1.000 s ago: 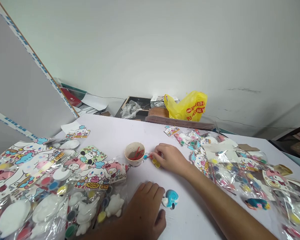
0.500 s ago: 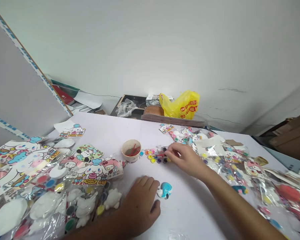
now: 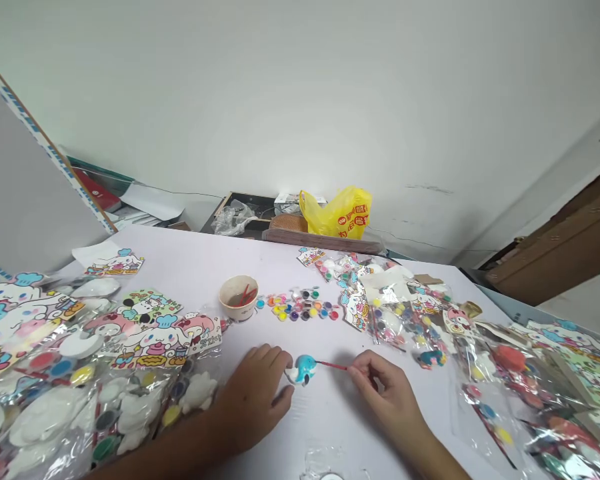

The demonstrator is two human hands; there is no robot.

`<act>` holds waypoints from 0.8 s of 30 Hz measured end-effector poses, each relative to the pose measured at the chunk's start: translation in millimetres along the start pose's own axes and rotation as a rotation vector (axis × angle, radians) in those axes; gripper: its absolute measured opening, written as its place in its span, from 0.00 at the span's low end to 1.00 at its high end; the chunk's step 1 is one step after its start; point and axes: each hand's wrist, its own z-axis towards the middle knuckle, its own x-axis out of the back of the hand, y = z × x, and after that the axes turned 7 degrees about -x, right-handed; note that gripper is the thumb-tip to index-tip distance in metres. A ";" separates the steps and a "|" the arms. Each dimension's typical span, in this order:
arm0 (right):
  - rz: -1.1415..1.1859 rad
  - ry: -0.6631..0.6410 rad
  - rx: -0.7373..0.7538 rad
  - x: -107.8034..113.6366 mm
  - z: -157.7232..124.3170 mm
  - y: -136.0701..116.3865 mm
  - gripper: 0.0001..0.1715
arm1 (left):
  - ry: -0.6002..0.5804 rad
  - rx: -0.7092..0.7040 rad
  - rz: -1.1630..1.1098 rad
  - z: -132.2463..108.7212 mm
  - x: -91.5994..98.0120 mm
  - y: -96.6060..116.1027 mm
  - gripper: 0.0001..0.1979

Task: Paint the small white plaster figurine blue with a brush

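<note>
My right hand (image 3: 383,387) pinches a thin red paintbrush (image 3: 333,366). The brush's dark tip reaches the right side of a small blue-and-white figurine (image 3: 305,370), which lies on the table. On the other side is my left hand (image 3: 255,397), resting palm down with thumb and forefinger apart. Its fingertips are at the figurine's white end; whether they press on it I cannot tell. Beyond the hands are several small paint pots (image 3: 305,310) of many colours. A paper cup (image 3: 239,299) beside them contains liquid and red sticks.
Bagged craft kits with white figures (image 3: 145,407) and printed cards cover the left side. More bagged kits (image 3: 390,327) lie to the right, near another painted figurine (image 3: 431,359). A yellow plastic bag (image 3: 337,213) stands behind the white table (image 3: 190,257), by the wall.
My right hand has come back from the paint pots to the figurine, with the brush now plainly visible. The whole view has shifted, moving things leftward. My left hand stays beside the figurine.
</note>
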 end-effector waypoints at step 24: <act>-0.211 -0.012 0.322 -5.4 -11.9 -12.8 0.12 | -0.073 -0.001 0.021 2.6 -0.5 -5.0 0.01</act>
